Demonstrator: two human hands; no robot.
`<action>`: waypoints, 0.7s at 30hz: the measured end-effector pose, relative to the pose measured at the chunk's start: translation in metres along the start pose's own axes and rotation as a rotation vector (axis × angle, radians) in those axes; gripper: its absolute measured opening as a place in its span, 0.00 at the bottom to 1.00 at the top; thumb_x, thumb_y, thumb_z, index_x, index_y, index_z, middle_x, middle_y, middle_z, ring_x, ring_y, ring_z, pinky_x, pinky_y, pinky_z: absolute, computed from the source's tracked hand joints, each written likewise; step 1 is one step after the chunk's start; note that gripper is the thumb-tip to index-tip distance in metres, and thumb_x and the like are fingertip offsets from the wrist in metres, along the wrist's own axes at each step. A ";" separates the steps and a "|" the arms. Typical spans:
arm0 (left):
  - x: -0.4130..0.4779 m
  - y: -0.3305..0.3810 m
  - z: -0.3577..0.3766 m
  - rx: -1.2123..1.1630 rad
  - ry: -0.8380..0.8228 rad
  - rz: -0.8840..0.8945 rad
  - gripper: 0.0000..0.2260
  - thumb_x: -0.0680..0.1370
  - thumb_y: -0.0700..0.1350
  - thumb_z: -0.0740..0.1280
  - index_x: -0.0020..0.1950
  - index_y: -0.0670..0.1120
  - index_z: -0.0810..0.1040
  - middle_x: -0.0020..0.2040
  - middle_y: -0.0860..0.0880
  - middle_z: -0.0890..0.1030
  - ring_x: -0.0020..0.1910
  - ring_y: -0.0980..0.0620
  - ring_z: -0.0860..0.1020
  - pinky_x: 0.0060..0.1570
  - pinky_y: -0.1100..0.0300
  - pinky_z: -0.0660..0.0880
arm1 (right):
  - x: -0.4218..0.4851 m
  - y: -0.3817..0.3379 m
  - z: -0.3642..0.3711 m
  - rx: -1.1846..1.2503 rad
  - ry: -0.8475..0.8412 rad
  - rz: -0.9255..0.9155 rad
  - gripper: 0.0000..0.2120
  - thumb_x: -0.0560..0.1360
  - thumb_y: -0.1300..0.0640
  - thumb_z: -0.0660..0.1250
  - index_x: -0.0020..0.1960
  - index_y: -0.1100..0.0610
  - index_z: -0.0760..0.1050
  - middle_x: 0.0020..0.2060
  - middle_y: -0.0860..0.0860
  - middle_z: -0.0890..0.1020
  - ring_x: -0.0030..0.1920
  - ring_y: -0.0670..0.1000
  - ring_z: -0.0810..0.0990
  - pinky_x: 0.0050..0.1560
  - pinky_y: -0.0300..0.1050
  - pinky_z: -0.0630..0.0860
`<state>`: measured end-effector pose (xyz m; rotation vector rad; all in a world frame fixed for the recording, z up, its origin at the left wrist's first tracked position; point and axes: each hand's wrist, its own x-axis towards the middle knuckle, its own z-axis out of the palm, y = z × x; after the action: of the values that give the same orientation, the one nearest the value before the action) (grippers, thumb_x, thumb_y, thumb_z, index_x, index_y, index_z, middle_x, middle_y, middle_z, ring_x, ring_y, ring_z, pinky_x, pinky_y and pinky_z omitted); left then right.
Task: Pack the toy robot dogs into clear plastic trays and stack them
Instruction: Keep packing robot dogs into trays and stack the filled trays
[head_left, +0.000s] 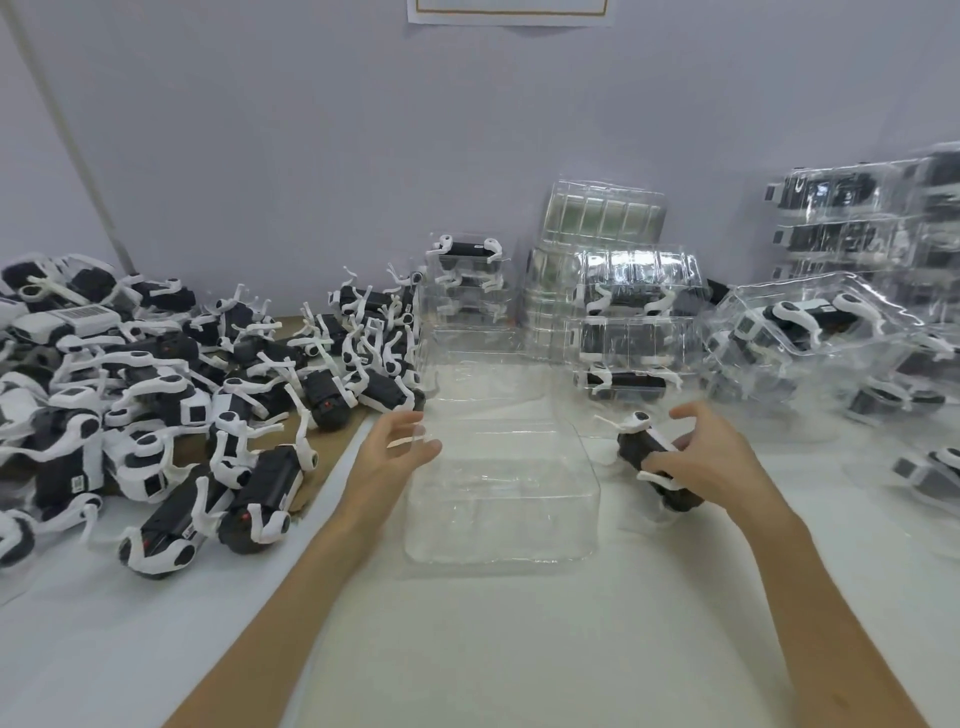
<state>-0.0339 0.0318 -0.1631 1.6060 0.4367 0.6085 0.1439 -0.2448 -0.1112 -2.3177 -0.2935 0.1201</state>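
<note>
My right hand (714, 460) grips one toy dog (634, 444); my left hand (397, 447), fingers wide, should steady the tray (498, 558) between them first.

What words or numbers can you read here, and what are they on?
Nothing here can be read.
Paper sheet at the top: only its lower edge shows, no words.
Pile of toy dogs: a striped label and small stickers, all too blurred to read.
</note>
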 end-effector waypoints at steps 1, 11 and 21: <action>0.000 0.000 0.000 -0.005 0.006 0.006 0.23 0.62 0.60 0.73 0.56 0.60 0.79 0.57 0.56 0.80 0.54 0.66 0.78 0.55 0.60 0.71 | 0.000 0.001 -0.001 0.065 0.071 -0.030 0.27 0.69 0.62 0.75 0.65 0.53 0.72 0.47 0.52 0.79 0.39 0.46 0.78 0.32 0.41 0.72; -0.006 0.007 0.008 -0.003 -0.202 0.010 0.17 0.69 0.53 0.70 0.58 0.56 0.81 0.56 0.53 0.84 0.62 0.55 0.79 0.63 0.59 0.71 | -0.043 -0.044 0.014 0.673 0.108 -0.636 0.21 0.70 0.69 0.75 0.56 0.48 0.81 0.49 0.43 0.85 0.49 0.46 0.84 0.43 0.38 0.81; -0.011 0.013 0.017 0.031 -0.198 0.084 0.12 0.75 0.44 0.67 0.58 0.51 0.80 0.51 0.59 0.84 0.55 0.62 0.80 0.48 0.75 0.71 | -0.060 -0.050 0.047 0.305 -0.115 -0.840 0.20 0.68 0.67 0.77 0.53 0.47 0.84 0.50 0.40 0.84 0.55 0.42 0.80 0.55 0.31 0.71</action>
<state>-0.0334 0.0102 -0.1526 1.7023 0.2337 0.5016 0.0689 -0.1930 -0.1080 -1.7284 -1.1828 -0.1167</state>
